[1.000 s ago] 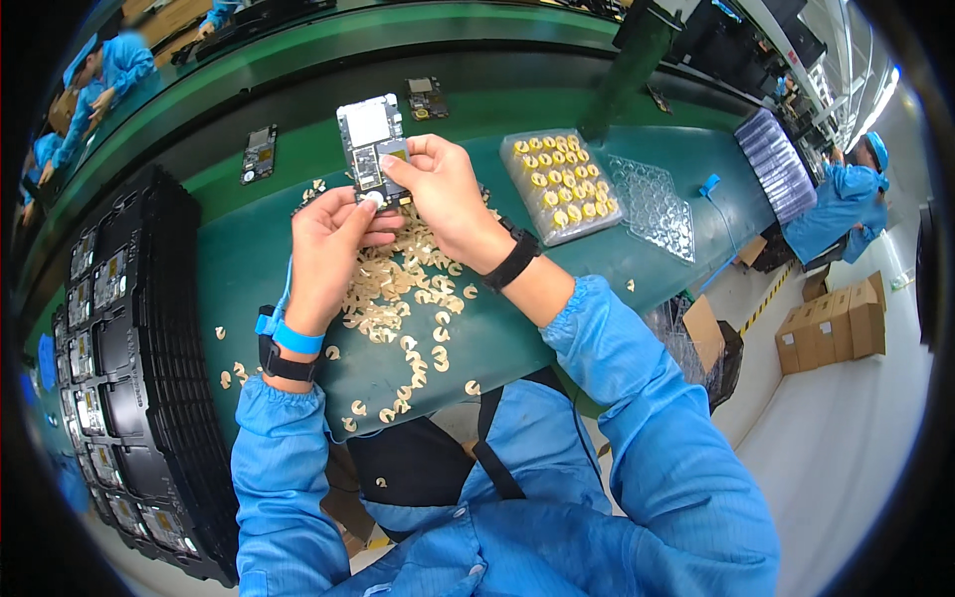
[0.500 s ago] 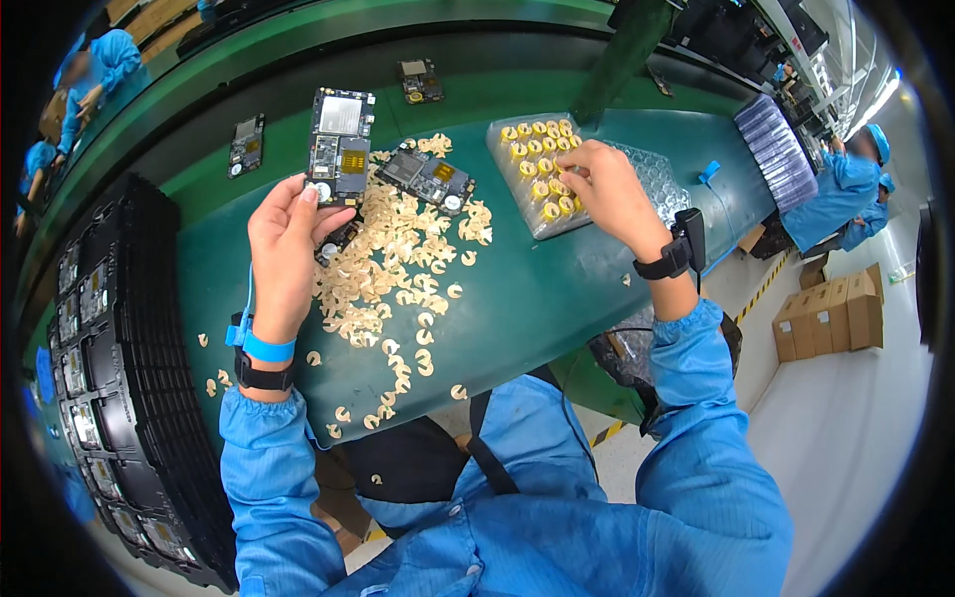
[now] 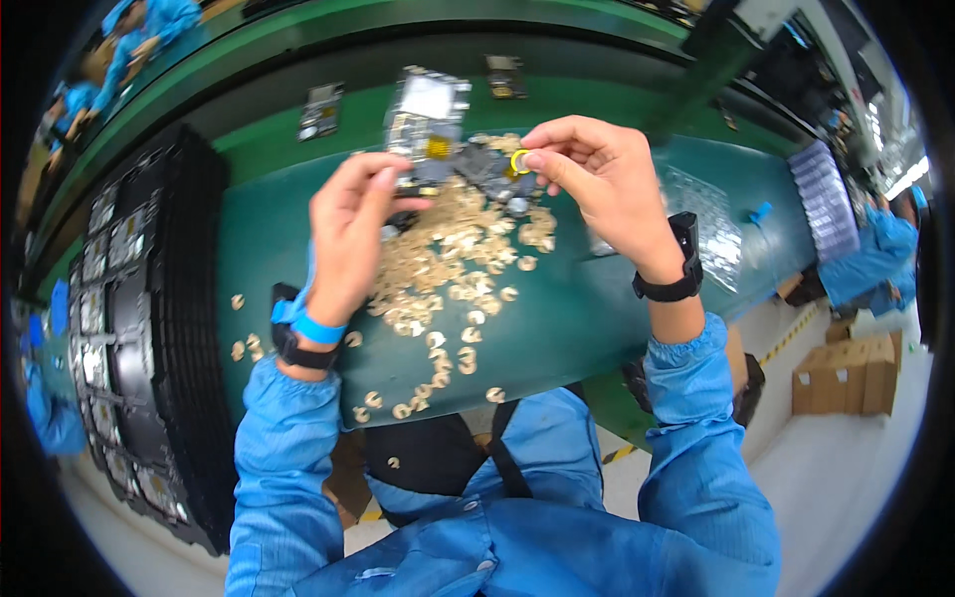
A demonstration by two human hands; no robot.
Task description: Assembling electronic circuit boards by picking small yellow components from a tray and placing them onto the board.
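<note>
My left hand (image 3: pixel 350 224) grips a circuit board (image 3: pixel 426 129) by its lower left edge, thumb and fingers closed on it. The board stands tilted up, with a silver shield and a gold patch. To its right, my right hand (image 3: pixel 607 184) pinches a small yellow-rimmed coin cell (image 3: pixel 519 161) between thumb and fingertips, apart from the board. Behind the cell another circuit board (image 3: pixel 487 174) lies on a heap of cream C-shaped pieces (image 3: pixel 438 254). My right hand and wrist mostly hide the clear tray of yellow cells.
Black stacked trays (image 3: pixel 149 328) holding boards stand at the left. Two more boards, a left one (image 3: pixel 321 109) and a right one (image 3: pixel 504 77), lie on the far green ledge. Bubble wrap (image 3: pixel 706 224) and a clear plastic stack (image 3: pixel 824 204) are at right. Co-workers sit beyond.
My right hand has left the tray of yellow cells and moved left toward the board, carrying one cell. The view has shifted, and the board is still in my left hand.
</note>
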